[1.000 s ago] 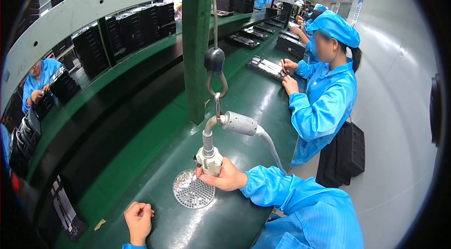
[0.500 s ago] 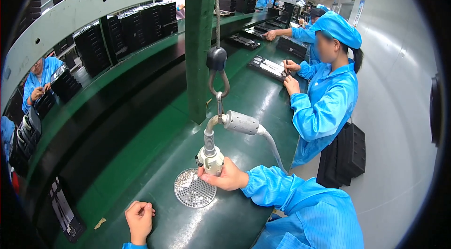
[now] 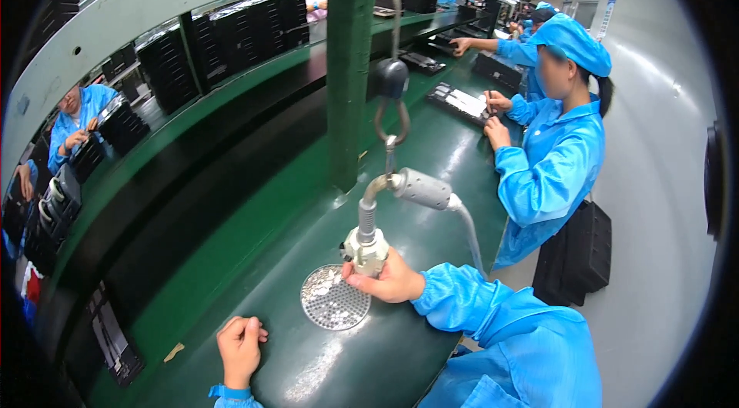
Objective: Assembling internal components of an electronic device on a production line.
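My right hand (image 3: 394, 279) is closed around the pale body of an air screwdriver (image 3: 365, 248), which hangs from a steel cable by a hook. A grey perforated cylinder and a hose join its top; its lower end is hidden by the body and hand. Just below it, a round metal screw plate (image 3: 332, 308) full of small holes lies on the green bench, with small screws scattered over its far left part. My left hand (image 3: 240, 348) rests near the bench's front, to the left of the plate, fingers curled in; whatever they may hold is hidden.
A green post (image 3: 350, 85) rises behind the screwdriver. Flat black-and-silver units (image 3: 114, 342) lie at the left and farther along the bench. A co-worker in blue (image 3: 558, 131) works at the right. Black trays (image 3: 254, 27) are stacked on the far shelf.
The whole view has shifted, so the scene sits farther right in it. Both hands keep nearly the same pose, the right still around the screwdriver over the screw plate.
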Demonstrator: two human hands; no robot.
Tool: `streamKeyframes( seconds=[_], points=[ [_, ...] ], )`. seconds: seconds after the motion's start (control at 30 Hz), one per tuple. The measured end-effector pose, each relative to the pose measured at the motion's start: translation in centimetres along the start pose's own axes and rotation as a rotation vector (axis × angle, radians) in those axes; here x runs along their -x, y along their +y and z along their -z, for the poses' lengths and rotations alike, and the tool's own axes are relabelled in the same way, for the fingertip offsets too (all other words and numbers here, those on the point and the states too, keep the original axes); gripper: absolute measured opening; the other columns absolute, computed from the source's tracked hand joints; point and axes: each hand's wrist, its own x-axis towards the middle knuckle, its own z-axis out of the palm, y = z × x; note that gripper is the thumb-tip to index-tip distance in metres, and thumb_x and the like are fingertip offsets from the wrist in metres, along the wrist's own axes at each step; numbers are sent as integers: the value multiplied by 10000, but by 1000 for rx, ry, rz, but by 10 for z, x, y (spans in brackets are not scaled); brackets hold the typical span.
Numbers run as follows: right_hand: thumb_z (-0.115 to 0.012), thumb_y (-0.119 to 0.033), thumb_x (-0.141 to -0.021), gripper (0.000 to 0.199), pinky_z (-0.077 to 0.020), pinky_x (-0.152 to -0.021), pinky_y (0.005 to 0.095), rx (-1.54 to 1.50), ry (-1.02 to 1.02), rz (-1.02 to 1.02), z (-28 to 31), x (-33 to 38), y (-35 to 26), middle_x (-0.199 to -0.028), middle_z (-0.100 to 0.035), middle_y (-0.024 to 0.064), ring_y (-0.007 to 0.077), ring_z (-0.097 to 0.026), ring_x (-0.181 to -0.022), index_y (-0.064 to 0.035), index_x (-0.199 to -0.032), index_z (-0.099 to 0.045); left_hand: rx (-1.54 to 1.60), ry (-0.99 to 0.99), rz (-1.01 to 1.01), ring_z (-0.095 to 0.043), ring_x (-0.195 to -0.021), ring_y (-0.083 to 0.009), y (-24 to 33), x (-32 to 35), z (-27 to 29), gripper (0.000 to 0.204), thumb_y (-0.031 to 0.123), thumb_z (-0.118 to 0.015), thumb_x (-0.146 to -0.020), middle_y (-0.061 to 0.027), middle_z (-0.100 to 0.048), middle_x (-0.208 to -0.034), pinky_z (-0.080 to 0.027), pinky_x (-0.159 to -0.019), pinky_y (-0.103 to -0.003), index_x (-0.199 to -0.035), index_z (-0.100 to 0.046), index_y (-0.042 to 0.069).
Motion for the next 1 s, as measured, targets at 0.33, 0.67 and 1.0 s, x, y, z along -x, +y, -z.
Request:
streamKeyframes(
  seconds=[0.33, 0.67, 1.0],
  points=[
    [-645, -99, -846, 407, -481, -765, 270, 48, -19, 21, 1, 0, 1, -914, -619, 25, 90, -581, -842, -9, -1199, -462, -40, -23, 5, -600, -592, -122, 9, 1, 1, 151, 49, -613, -867, -71, -566, -718, -492, -530, -239, -771, -608, -68],
    [-637, -91, -846, 400, -476, -766, 270, 36, -30, -6, 4, 2, 1, -915, -619, 26, 92, -579, -851, -7, -1196, -464, -70, -21, -9, -602, -591, -116, 6, 1, -2, 151, 48, -617, -863, -73, -570, -713, -492, -526, -240, -759, -612, -62],
    [-641, -408, -812, 742, -411, -945, 384, -11, 51, 284, 6, -8, -9, -1197, -526, 159, 238, -537, -1071, 11, -1338, -328, -98, 1, -81, -583, -556, -108, 3, -1, -2, 146, 83, -648, -841, -61, -577, -656, -452, -504, -247, -745, -630, -26]
  ],
)
